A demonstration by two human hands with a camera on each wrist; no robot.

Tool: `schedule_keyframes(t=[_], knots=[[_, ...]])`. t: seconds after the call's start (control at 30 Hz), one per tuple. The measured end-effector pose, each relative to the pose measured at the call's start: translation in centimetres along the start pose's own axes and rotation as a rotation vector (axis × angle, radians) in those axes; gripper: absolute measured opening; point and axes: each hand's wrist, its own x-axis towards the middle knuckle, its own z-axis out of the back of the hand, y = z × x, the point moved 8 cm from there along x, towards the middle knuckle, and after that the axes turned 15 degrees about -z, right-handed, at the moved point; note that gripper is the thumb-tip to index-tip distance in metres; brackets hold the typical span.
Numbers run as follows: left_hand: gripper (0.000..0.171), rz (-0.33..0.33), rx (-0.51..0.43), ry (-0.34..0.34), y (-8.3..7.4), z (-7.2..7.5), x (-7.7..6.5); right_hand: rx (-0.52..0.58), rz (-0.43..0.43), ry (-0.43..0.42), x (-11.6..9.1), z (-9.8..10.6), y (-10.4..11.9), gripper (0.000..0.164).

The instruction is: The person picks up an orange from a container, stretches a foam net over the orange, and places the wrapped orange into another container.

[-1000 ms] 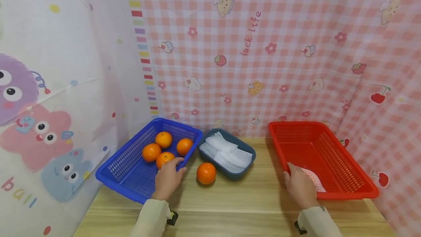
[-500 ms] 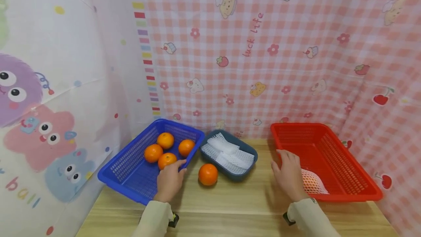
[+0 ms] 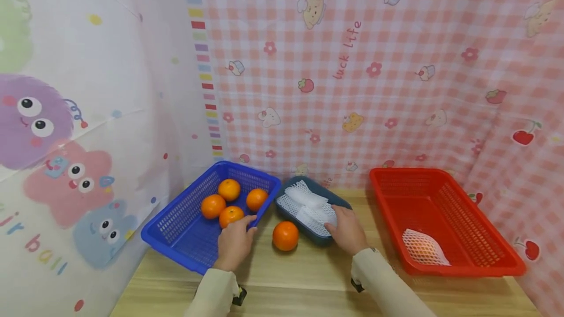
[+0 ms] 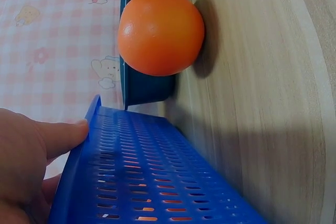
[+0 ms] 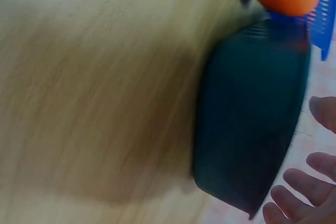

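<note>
My left hand grips the near right rim of the blue perforated basket, its thumb on the outer side in the left wrist view. Several oranges lie inside that basket. On the table, between it and the dark teal basket, sits a single orange. White foam fruit nets fill the teal basket. Over its right end reaches my right hand, fingertips close to the nets. The right wrist view shows these fingers spread apart beside the teal rim, holding nothing.
At the right stands a red basket with one netted orange in its near left corner. A pink checked cloth hangs behind the baskets, and a white printed cloth at the left. The wooden table stretches in front.
My right hand has left the red basket's left rim and moved left to the teal basket. The left hand stays on the blue basket's rim. The head view has shifted slightly left.
</note>
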Motion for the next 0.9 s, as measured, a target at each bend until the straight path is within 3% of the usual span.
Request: schedule_keyframes(t=[0.2,0.5,0.9], knots=[[0.03,0.017,0.009,0.007,0.1,0.0,0.1,-0.101,-0.012,0.052,0.7,-1.7,0.6,0.057],[0.03,0.005,0.012,-0.002,-0.1,-0.3,-0.3,-0.2,0.03,0.086,1.5,-2.7,0.9,0.052],[0.029,-0.006,0.032,-0.043,-0.4,0.2,-0.3,-0.327,-0.05,0.159,2.8,-4.0,0.5,0.034]])
